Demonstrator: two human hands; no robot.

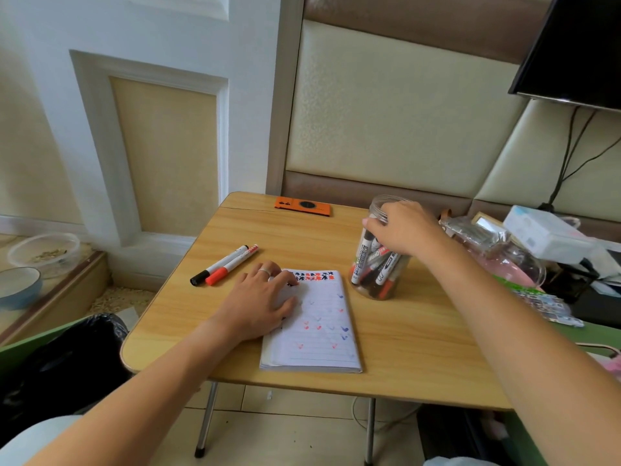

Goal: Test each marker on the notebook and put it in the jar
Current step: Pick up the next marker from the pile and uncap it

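Head view: most markers fill the jar beneath the right hand, fingers unclear; two markers wait beyond the left hand's flat fingers on the notebook.

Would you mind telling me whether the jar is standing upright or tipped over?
Upright: the jar stands on its base on the table, open mouth up.

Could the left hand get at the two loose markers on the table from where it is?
Probably yes. The left hand rests flat on the notebook, and the black-capped marker and red-capped marker lie side by side on the bare table just to its left, with nothing between them.
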